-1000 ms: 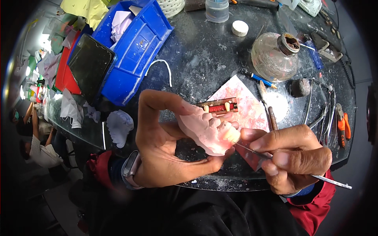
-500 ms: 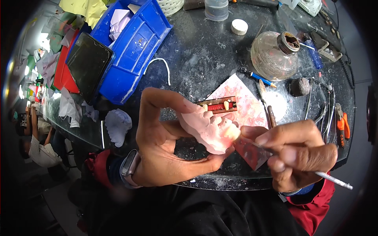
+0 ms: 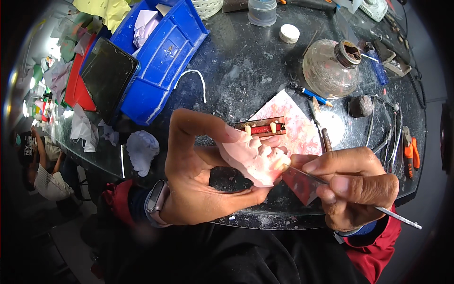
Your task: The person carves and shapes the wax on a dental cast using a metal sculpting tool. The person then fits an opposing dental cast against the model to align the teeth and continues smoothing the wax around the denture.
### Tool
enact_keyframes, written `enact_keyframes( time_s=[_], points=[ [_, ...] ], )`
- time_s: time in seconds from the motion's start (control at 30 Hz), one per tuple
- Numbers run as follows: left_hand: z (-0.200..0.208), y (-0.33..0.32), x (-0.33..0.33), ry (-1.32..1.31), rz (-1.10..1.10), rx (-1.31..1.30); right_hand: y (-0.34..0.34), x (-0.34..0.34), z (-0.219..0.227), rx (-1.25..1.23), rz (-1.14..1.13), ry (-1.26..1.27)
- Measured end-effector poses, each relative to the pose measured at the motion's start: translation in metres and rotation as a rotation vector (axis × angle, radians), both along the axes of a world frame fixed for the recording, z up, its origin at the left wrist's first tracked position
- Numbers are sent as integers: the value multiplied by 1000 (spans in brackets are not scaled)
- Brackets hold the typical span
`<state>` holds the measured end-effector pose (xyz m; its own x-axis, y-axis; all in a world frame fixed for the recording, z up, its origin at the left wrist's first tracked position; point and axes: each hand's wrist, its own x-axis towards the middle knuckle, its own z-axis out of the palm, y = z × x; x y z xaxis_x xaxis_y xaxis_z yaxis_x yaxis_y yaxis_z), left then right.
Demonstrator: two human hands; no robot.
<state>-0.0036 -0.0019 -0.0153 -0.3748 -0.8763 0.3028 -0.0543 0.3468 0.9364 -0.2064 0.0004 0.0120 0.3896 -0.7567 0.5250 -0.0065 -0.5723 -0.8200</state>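
Over the bench's near edge, my left hand [image 3: 194, 182] grips a pale pink dental cast [image 3: 248, 163] between thumb and fingers, its row of teeth facing up and right. My right hand [image 3: 357, 184] pinches a thin metal dental carver [image 3: 399, 217] like a pen. The carver's tip meets a yellowish tooth at the cast's right end, and its shaft sticks out past the palm. Just behind the cast lies a dark red strip holding small artificial teeth [image 3: 273, 127]. The strip rests on a pink-stained white sheet [image 3: 298, 118].
A glass bottle [image 3: 331, 68] with a dark neck stands behind the sheet, near a blue pen [image 3: 310, 93] and a knife [image 3: 321, 123]. Orange-handled pliers [image 3: 411, 151] lie far right. Left are a blue bin [image 3: 165, 61], a dark tablet-like slab [image 3: 108, 78] and another cast [image 3: 143, 152].
My right hand has shifted slightly left and turned, so the carver's shaft now shows reaching the tooth. My left hand and the cast have moved a little to the right.
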Motion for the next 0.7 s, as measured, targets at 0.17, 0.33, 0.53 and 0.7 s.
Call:
enact_keyframes(
  time_s=[0.17,0.33,0.53,0.7],
  points=[
    [10,-7,-4,-126,-8,-23,-3,-3,2,13,-2,-43],
    [10,-6,-2,-83,-81,-2,-2,-3,8,22,25,-28],
    [9,-6,-2,-83,-73,-32,0,-4,8,55,71,3],
    [4,-5,1,-72,-36,-60,0,-3,11,43,54,56]
  ],
)
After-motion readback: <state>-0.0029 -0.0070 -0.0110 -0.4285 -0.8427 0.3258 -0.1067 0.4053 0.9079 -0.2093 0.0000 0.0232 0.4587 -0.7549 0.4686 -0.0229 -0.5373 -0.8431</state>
